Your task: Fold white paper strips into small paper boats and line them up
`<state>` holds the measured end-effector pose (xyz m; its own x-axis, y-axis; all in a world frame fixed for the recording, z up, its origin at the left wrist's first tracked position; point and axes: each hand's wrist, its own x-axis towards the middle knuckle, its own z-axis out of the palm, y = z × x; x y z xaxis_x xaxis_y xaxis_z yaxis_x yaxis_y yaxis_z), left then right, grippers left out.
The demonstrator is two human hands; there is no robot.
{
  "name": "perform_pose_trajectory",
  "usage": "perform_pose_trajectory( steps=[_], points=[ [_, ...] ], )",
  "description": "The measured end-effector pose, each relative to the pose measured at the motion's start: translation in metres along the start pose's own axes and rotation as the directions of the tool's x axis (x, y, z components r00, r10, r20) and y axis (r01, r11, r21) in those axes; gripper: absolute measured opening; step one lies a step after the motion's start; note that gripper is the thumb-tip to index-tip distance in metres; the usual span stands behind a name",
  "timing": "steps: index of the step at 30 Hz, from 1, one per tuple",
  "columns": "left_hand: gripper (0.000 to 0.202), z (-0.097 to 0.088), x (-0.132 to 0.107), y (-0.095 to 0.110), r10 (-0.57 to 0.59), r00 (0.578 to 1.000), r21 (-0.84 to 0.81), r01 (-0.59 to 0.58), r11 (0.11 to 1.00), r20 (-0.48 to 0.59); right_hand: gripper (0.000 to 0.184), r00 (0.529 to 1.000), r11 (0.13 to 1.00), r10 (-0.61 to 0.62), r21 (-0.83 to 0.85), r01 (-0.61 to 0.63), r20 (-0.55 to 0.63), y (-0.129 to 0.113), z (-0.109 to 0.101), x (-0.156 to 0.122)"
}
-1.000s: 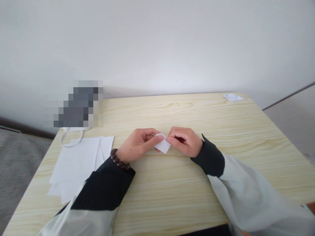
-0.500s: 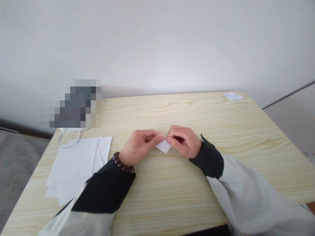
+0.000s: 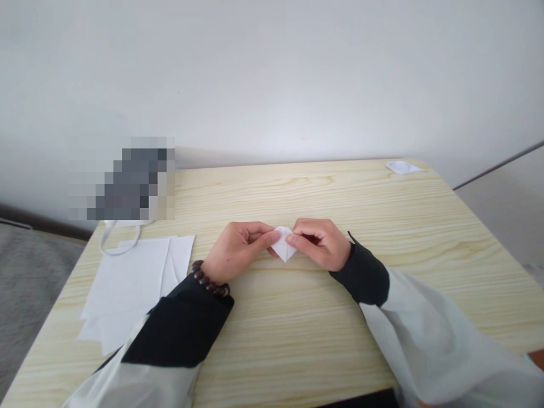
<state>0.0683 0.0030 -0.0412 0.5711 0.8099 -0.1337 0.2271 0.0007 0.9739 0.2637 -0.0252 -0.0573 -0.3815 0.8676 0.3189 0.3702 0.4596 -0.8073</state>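
A small piece of folded white paper (image 3: 284, 249) is held above the wooden table, its lower end pointed and a crease running down its middle. My left hand (image 3: 242, 249) pinches its left edge between thumb and fingers. On the opposite edge, my right hand (image 3: 319, 242) pinches it too, with the thumb lying on the front face. The fingers behind the paper are mostly hidden. A dark beaded bracelet (image 3: 210, 281) circles my left wrist.
Several loose white paper sheets (image 3: 127, 272) lie at the left of the table (image 3: 297, 334). Behind them is a blurred-out dark object with a white strap (image 3: 123, 250). Another folded white paper (image 3: 402, 167) rests at the far right corner, near the wall (image 3: 297, 73).
Both hands have shifted slightly apart, from the paper's top towards its sides. More of the paper's front now shows, with its top edge uncovered.
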Motion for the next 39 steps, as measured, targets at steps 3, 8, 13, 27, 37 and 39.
perform_pose_trajectory(
  steps=[3,8,13,27,37,39],
  points=[
    [0.028,-0.0011,0.0012,0.0005,0.016,1.000,0.011,-0.016,1.000,0.001,0.026,0.995,0.995,0.091,0.040,-0.089,-0.042,0.0018,-0.0003,-0.0001],
    [0.030,0.0008,0.0024,-0.0017,0.081,0.995,0.088,-0.076,0.993,-0.060,0.026,0.963,0.953,0.260,0.184,-0.242,-0.077,0.0033,0.0009,-0.0011],
    [0.028,0.0021,0.0012,-0.0031,0.048,0.997,0.097,-0.041,0.994,-0.065,0.026,0.955,0.942,0.283,0.214,-0.258,-0.093,0.0028,0.0026,-0.0017],
    [0.033,-0.0001,0.0012,-0.0017,0.010,0.996,0.096,-0.001,0.995,-0.086,0.020,0.955,0.938,0.272,0.256,-0.234,-0.122,0.0051,0.0019,-0.0032],
    [0.030,-0.0003,0.0040,-0.0014,0.114,0.980,0.129,-0.094,0.987,-0.163,0.019,0.953,0.926,0.259,0.320,-0.200,-0.154,0.0041,0.0029,-0.0036],
    [0.027,0.0007,0.0045,-0.0029,0.097,0.983,0.046,-0.091,0.995,-0.154,0.017,0.954,0.932,0.255,0.302,-0.200,-0.157,0.0039,0.0025,-0.0038]
  ],
)
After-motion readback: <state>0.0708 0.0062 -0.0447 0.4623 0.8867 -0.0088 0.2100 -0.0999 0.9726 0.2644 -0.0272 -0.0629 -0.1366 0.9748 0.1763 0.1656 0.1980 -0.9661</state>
